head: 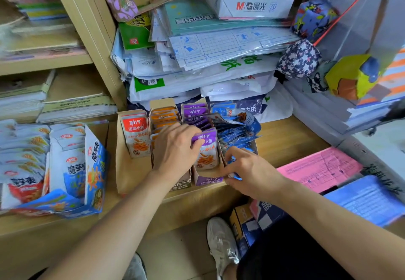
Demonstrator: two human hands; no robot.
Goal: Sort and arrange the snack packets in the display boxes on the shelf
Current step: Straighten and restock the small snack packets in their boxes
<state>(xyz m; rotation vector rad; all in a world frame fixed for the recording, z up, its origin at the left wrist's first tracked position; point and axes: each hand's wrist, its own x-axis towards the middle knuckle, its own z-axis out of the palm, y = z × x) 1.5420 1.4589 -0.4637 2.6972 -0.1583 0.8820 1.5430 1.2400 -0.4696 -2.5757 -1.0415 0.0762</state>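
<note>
Landmark: I'm placing everything off the purple box [208, 180], which is sitting third along in the row of display boxes on the shelf [291, 139].
Task's thing: the front purple packet [207, 150] is standing upright at the near end of the purple box, with more purple ones leaning behind it.
Neighbours: the orange packets [164, 117] are sitting in the box just left of the purple box. A lone red packet [137, 135] is standing one box further left. The blue packets [238, 126] are fanning out messily in the box just right of it.
Left grip: the left hand [175, 148] is reaching across from the orange side, fingertips curling over the top corner of the front purple packet.
Right grip: the right hand [252, 170] is working just right of the purple box, fingers closing narrowly on a blue packet [235, 177] at the near end of that box.
Weight: I'm guessing these are featherlight, so nothing is needing a hard squeeze.
Stiffness: they're looking like soft foil pouches that bend and flop over if nothing is propping them.
Slip: the film is looking glossy, so a stack is probably sliding apart easily.
Where to hold: I'd be pinching the flat sealed top edge, or squeezing a whole bunch from both faces.
Risk: the blue row is already splaying, so it's probably tipping further if nudged.
</note>
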